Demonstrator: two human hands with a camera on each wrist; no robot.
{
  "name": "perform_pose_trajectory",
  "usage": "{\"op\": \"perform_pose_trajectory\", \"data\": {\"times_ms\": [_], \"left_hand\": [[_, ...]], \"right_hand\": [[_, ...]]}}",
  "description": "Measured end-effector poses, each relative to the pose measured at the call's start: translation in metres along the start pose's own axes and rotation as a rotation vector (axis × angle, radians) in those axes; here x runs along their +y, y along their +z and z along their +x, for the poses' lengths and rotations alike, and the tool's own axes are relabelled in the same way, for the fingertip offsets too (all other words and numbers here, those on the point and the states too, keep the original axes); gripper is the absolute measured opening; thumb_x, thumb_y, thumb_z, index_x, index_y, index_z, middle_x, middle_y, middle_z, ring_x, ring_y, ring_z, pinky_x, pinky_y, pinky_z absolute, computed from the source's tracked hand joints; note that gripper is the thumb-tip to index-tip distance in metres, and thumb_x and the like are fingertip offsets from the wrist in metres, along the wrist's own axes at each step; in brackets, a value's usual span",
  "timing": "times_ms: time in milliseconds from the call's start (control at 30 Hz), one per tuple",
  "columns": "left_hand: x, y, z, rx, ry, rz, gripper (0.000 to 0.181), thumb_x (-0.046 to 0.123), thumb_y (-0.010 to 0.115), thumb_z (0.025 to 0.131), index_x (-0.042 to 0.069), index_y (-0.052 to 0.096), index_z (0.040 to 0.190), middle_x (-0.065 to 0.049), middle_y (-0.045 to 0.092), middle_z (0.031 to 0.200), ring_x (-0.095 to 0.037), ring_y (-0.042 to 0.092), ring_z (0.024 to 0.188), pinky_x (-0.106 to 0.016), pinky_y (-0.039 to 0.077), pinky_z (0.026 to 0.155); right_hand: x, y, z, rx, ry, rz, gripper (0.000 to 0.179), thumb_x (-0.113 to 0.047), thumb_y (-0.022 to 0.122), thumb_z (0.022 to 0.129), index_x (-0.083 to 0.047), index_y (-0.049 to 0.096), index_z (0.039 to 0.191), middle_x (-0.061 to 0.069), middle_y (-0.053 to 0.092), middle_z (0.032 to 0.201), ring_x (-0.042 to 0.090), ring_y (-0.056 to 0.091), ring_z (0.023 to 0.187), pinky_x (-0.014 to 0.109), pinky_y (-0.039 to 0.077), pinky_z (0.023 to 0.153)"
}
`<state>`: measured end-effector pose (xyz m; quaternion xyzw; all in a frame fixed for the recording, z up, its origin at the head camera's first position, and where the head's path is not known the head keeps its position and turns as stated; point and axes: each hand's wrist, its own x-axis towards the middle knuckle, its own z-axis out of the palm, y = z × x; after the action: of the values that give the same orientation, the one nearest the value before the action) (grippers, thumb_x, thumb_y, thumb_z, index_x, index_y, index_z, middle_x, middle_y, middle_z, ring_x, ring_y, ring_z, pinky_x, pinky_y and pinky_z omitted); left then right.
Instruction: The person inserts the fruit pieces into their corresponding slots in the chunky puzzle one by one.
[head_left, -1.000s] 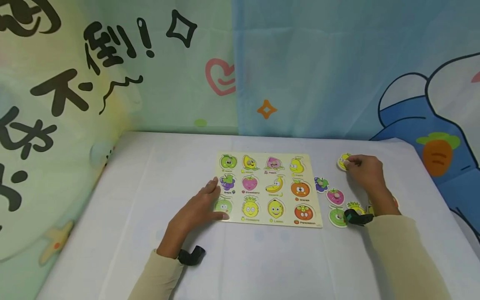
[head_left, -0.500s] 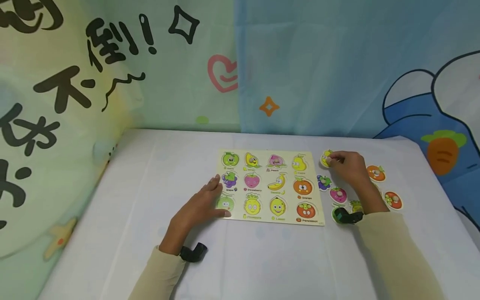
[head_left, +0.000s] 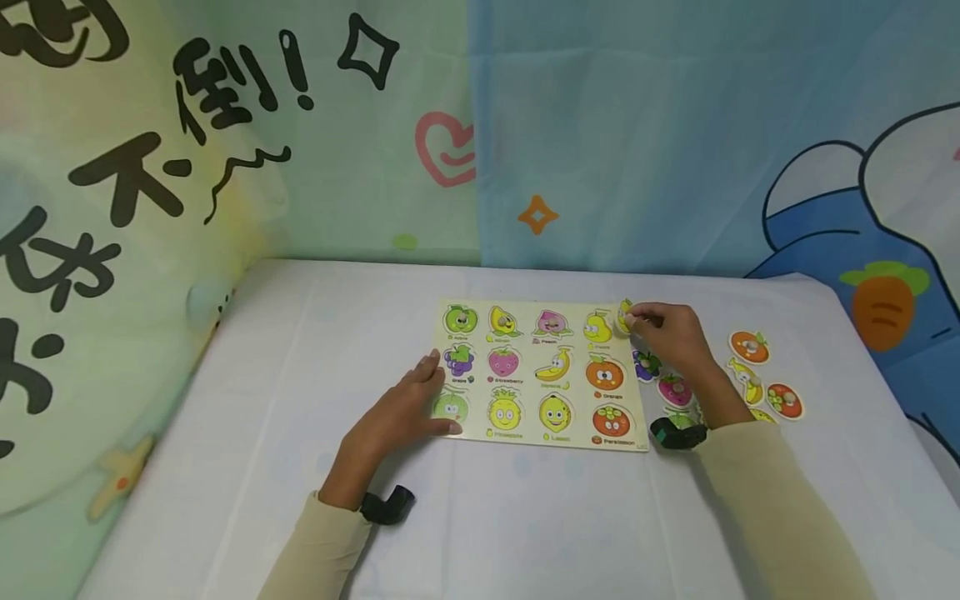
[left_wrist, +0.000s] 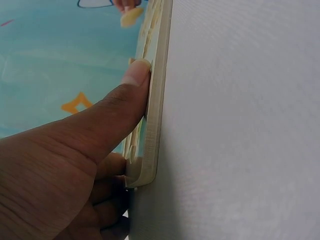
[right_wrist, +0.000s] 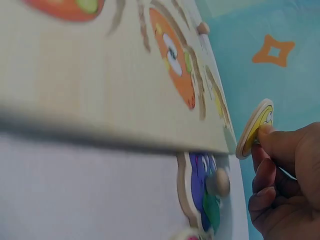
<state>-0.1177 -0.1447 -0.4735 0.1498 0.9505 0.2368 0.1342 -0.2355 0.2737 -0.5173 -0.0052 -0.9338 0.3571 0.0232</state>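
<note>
A wooden fruit puzzle board (head_left: 528, 375) lies flat on the table, printed with rows of cartoon fruits. My left hand (head_left: 401, 404) holds its near left corner; in the left wrist view the thumb (left_wrist: 117, 107) presses on the top while the other fingers curl at the side. Over the board's far right corner, beside the printed pear (head_left: 597, 326), my right hand (head_left: 667, 333) pinches a yellow fruit puzzle piece (right_wrist: 256, 127). That piece is tilted on edge in the right wrist view, with its pale wooden rim and part of a cartoon face showing.
Right of the board lie loose pieces: grapes (head_left: 647, 364), a strawberry (head_left: 675, 389), an orange (head_left: 750, 347), a banana (head_left: 745, 382) and a persimmon (head_left: 785, 401), plus others partly under the right wrist. Wooden knobs (right_wrist: 218, 182) stick up from pieces. A printed curtain (head_left: 615, 150) hangs behind the white table (head_left: 525, 525).
My right hand has moved left from the table's right side to the board's far right corner, carrying the yellow fruit piece. My left hand keeps its place on the board.
</note>
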Motion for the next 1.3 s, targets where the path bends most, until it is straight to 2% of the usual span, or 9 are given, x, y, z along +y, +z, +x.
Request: {"op": "perform_pose_trajectory", "data": {"times_ms": [67,167,233,367,467,567,633,867,1300], "left_hand": [[0.000,0.000,0.000,-0.001,-0.001,-0.006,0.097,0.038,0.084,0.075,0.007,0.032,0.151,-0.002,0.013,0.161,-0.022,0.011,0.147,-0.039,0.023,0.114],[0.000,0.001,0.001,-0.005,-0.002,-0.009,0.097,0.038,0.084,0.075,0.007,0.033,0.151,-0.002,0.012,0.161,-0.021,0.010,0.147,-0.039,0.024,0.113],[-0.001,0.001,0.001,-0.006,-0.002,-0.010,0.097,0.038,0.084,0.075,0.006,0.033,0.151,-0.003,0.013,0.161,-0.021,0.011,0.147,-0.039,0.024,0.113],[-0.001,0.002,0.001,-0.004,-0.002,-0.013,0.097,0.037,0.085,0.074,0.006,0.033,0.150,-0.003,0.013,0.161,-0.021,0.011,0.147,-0.039,0.024,0.114],[-0.002,0.003,0.001,-0.003,0.002,-0.013,0.097,0.037,0.085,0.074,0.005,0.034,0.150,-0.003,0.013,0.161,-0.022,0.011,0.147,-0.039,0.024,0.114],[-0.001,0.002,0.002,-0.004,-0.001,-0.007,0.097,0.037,0.085,0.074,0.006,0.033,0.151,-0.003,0.013,0.161,-0.022,0.011,0.147,-0.039,0.024,0.114],[-0.001,0.001,0.002,-0.004,0.000,0.003,0.098,0.038,0.084,0.074,0.007,0.033,0.151,-0.003,0.013,0.161,-0.022,0.011,0.147,-0.038,0.024,0.114],[-0.001,-0.001,0.004,-0.010,0.014,0.028,0.100,0.040,0.084,0.073,0.006,0.032,0.151,-0.007,0.013,0.161,-0.023,0.013,0.147,-0.038,0.025,0.113],[-0.008,-0.005,0.002,-0.056,0.009,-0.037,0.106,0.038,0.087,0.070,0.008,0.027,0.153,-0.002,0.010,0.162,-0.019,0.010,0.147,-0.037,0.022,0.115]], "right_hand": [[0.007,0.007,0.004,0.009,-0.008,0.035,0.037,-0.040,0.059,0.097,-0.009,0.068,0.116,0.009,0.065,0.108,0.024,0.057,0.092,0.039,0.050,0.075],[0.003,0.010,0.003,-0.001,-0.021,0.083,0.039,-0.041,0.059,0.096,-0.009,0.067,0.117,0.011,0.065,0.109,0.024,0.058,0.091,0.038,0.051,0.072],[-0.010,0.008,-0.002,-0.020,-0.038,0.110,0.041,-0.040,0.059,0.096,-0.006,0.067,0.118,0.014,0.065,0.109,0.026,0.058,0.091,0.034,0.050,0.069],[-0.041,0.002,-0.015,-0.044,-0.048,0.143,0.037,-0.034,0.061,0.096,-0.003,0.068,0.115,0.016,0.066,0.105,0.026,0.060,0.089,0.024,0.047,0.053],[-0.057,0.000,-0.021,-0.079,-0.015,0.145,0.034,-0.032,0.061,0.097,-0.004,0.068,0.114,0.016,0.066,0.105,0.026,0.060,0.092,0.024,0.048,0.058],[-0.062,0.000,-0.022,-0.124,0.017,0.145,0.035,-0.031,0.059,0.098,-0.003,0.067,0.116,0.018,0.064,0.110,0.030,0.058,0.096,0.034,0.048,0.075],[-0.063,0.001,-0.022,-0.142,0.027,0.129,0.034,-0.030,0.058,0.098,-0.003,0.067,0.117,0.018,0.063,0.111,0.030,0.057,0.096,0.039,0.046,0.082],[-0.066,0.004,-0.022,-0.118,-0.041,0.039,0.028,-0.020,0.060,0.098,0.002,0.067,0.113,0.020,0.063,0.107,0.030,0.055,0.090,0.042,0.046,0.078],[-0.076,0.005,-0.020,-0.142,-0.032,-0.002,0.025,-0.015,0.061,0.097,0.005,0.068,0.111,0.022,0.063,0.106,0.032,0.054,0.093,0.044,0.046,0.080]]}}
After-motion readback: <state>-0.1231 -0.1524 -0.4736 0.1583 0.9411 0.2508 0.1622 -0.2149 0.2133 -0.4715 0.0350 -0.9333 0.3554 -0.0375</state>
